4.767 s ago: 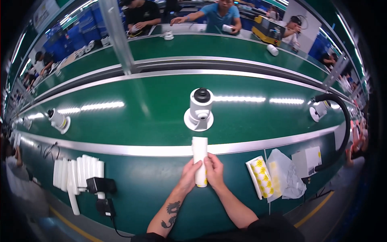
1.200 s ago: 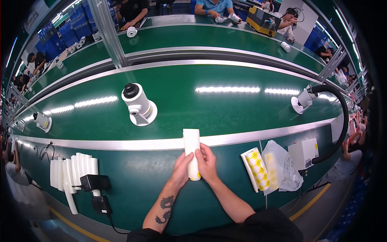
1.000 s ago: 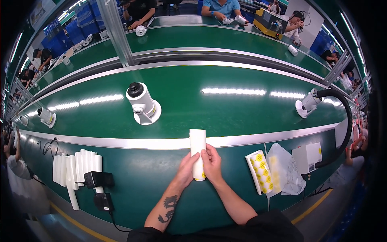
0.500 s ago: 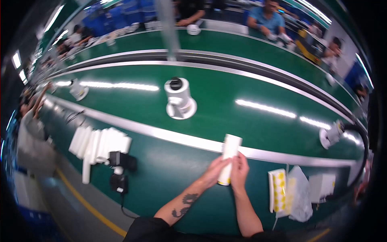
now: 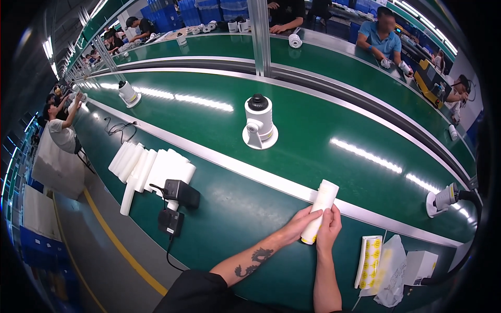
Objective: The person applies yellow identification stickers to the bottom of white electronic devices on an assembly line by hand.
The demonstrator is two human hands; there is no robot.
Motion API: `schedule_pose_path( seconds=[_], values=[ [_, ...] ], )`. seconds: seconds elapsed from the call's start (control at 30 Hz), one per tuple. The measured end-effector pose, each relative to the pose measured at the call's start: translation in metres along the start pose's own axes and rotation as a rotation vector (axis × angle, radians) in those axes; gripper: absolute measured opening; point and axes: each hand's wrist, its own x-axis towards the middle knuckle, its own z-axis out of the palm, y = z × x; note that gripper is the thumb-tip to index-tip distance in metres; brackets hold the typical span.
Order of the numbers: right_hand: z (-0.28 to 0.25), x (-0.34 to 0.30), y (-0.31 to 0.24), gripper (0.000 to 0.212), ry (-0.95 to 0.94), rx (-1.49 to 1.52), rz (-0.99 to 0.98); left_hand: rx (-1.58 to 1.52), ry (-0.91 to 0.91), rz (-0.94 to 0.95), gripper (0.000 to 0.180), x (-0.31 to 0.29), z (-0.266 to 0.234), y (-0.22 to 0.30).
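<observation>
Between my two hands is a white roll [image 5: 325,197], tilted with its top leaning right and away. A bit of yellow shows at its lower end. My left hand [image 5: 301,223] is closed round its left side, and my right hand [image 5: 329,225] wraps the right side. Both hold it above the bench [image 5: 250,208], close to the metal edge strip. To the right of my hands lies a sheet of yellow stickers [image 5: 370,261], beside a clear plastic bag [image 5: 394,276].
White security cameras stand on the green conveyor: one in the middle [image 5: 259,122], one far left [image 5: 128,95], one right [image 5: 443,199]. White rolls [image 5: 141,167] lie left, near black power adapters [image 5: 181,193]. A white box [image 5: 420,266] sits right. Several people work beyond the belt.
The whole view has swung, so the bench and conveyor things sit further right in the picture. Both hands still grip the roll, which now leans more to the right.
</observation>
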Motion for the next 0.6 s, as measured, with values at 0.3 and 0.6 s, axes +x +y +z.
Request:
schedule_pose_path(
  seconds=[0.3,0.6],
  values=[
    [0.006,0.000,-0.002,0.030,-0.026,0.020,0.060,0.009,0.122,-0.024,0.034,0.002,-0.008,-0.001],
    [0.002,0.003,-0.005,0.031,-0.022,0.161,0.044,0.017,0.100,-0.013,0.037,0.006,0.001,-0.002]
  ],
)
